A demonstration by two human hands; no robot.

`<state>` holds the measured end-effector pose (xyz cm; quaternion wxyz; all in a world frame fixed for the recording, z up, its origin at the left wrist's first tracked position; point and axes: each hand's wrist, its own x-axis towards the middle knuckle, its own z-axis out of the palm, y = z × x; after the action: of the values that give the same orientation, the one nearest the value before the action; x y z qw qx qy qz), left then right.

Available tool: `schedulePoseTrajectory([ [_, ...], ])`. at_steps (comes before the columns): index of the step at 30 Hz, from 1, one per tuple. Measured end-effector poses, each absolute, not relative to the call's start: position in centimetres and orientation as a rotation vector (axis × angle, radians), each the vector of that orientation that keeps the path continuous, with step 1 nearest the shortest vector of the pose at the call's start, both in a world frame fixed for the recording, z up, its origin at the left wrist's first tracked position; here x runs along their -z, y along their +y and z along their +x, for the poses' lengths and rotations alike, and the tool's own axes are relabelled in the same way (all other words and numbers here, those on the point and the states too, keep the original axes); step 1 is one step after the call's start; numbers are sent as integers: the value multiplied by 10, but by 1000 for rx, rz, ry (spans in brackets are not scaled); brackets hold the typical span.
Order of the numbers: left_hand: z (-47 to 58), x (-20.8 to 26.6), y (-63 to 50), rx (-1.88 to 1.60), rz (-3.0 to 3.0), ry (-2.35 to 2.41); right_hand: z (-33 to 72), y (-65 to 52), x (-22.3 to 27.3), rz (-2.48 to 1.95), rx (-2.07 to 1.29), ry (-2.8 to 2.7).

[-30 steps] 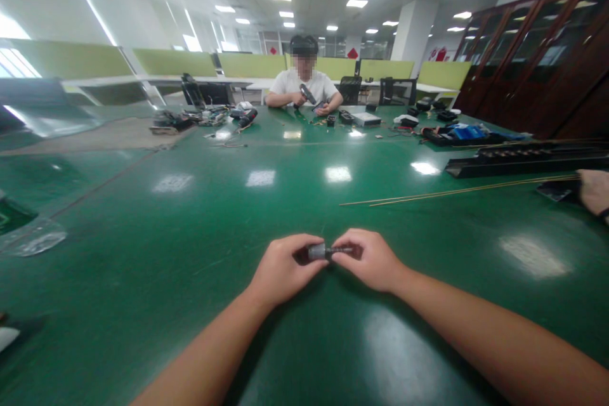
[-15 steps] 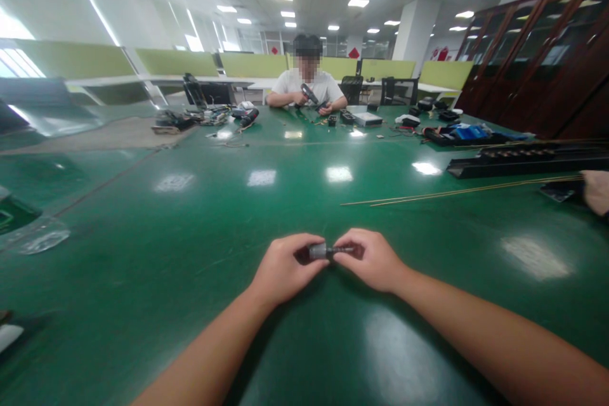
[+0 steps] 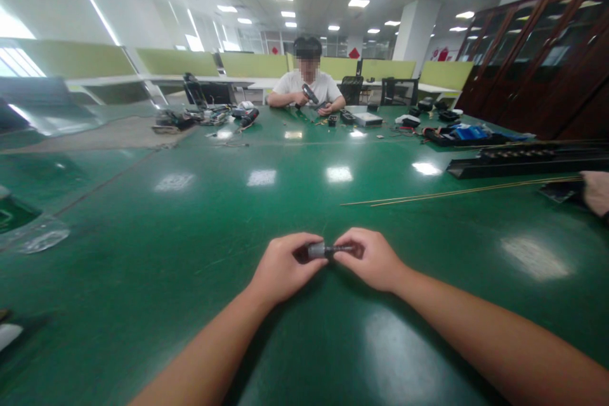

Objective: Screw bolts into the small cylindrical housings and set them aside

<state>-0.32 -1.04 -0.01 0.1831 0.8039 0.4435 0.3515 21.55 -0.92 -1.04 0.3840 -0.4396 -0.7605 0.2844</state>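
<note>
Both hands meet over the green table (image 3: 200, 323) around a small grey cylindrical part (image 3: 316, 250), which lies sideways. My left hand (image 3: 280, 269) is closed, thumb and fingers around the cylinder's left end. From the cylinder's right side runs a thin, dark, ridged shaft (image 3: 340, 250). My right hand (image 3: 373, 260) pinches this shaft between thumb and fingers. The fingers hide both ends of the part, and its exact kind is too small to make out.
Two long thin rods (image 3: 428, 195) lie on the right, near another person's hand (image 3: 595, 191). Behind them is a black channel (image 3: 518, 162). A clear plastic bottle (image 3: 42, 236) lies far left. Across the table a person (image 3: 307, 85) holds a dark tool among scattered electronic parts.
Almost nothing differs: the part and my hands stay in place with the same grip. The person across the table has shifted slightly.
</note>
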Motion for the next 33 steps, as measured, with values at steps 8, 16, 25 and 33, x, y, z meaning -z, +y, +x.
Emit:
schedulePoseTrajectory([
  [8,-3,-1,-11,-997,2235,1264,216,-9,11,-1129,-736,-1933],
  [16,-4,1,-11,-1003,2219,1266,217,-8,13,-1138,-757,-1924],
  [25,-6,0,-10,-1022,2228,1272,216,-7,15,-1158,-771,-1915],
  [33,-7,1,-9,-1040,2239,1279,217,-6,16,-1169,-765,-1902],
])
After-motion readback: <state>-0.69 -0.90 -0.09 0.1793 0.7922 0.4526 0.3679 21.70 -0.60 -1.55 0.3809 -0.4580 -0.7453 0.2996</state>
